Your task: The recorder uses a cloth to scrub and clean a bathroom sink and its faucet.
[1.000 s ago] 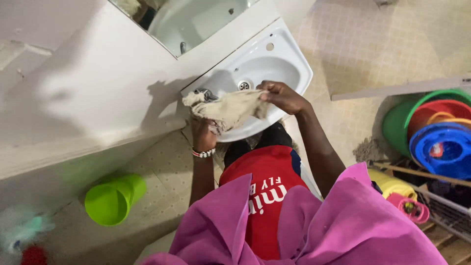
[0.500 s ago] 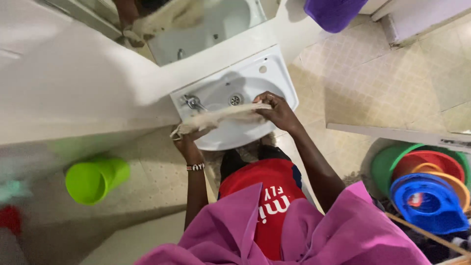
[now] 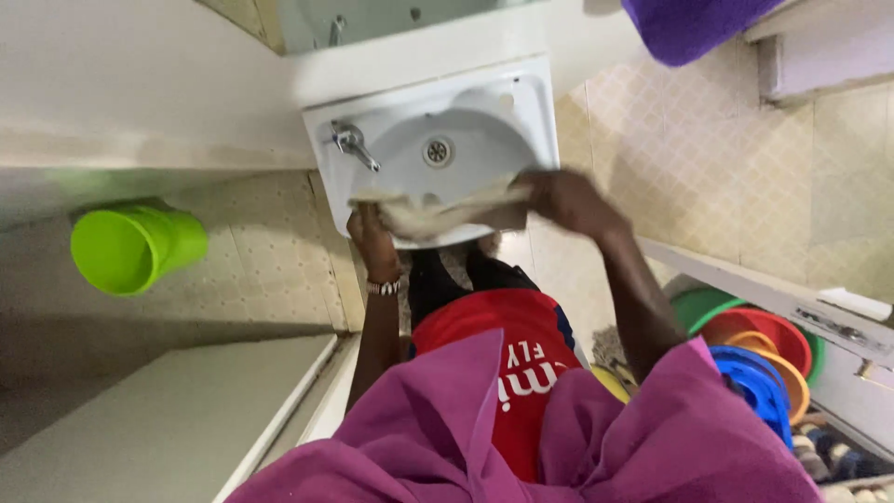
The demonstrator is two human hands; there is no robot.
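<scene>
**Beige cloth stretched between two hands over a white basin**

A damp-looking beige cloth (image 3: 438, 207) hangs taut across the front lip of a white wall-mounted washbasin (image 3: 531, 112), just at the 6 o'clock side of the bowl. The left hand (image 3: 371, 237) closes its fingers on the cloth's end at 9 o'clock; a beaded bracelet (image 3: 383, 287) circles that wrist. The right hand (image 3: 563, 197) clamps the other end at 3 o'clock, fingers curled shut around the fabric, though motion blur softens their outline. The cloth sags slightly in the middle between the two grips.

In the bowl, at 12 o'clock from the cloth, sits the round metal drain (image 3: 438, 151). A chrome tap (image 3: 352, 142) stands on the basin's rim toward 10 o'clock.

Farther out, a lime-green plastic bucket (image 3: 130, 247) lies on its side on the tiled floor at 9 o'clock, well apart from the basin. At 4 o'clock, a stack of nested plastic basins (image 3: 759, 359), green, red, orange and blue, rests under a white ledge. A purple towel (image 3: 694, 23) hangs at 1 o'clock. A magenta wrap (image 3: 652, 438) and red shirt (image 3: 503, 326) fill the foreground.
</scene>
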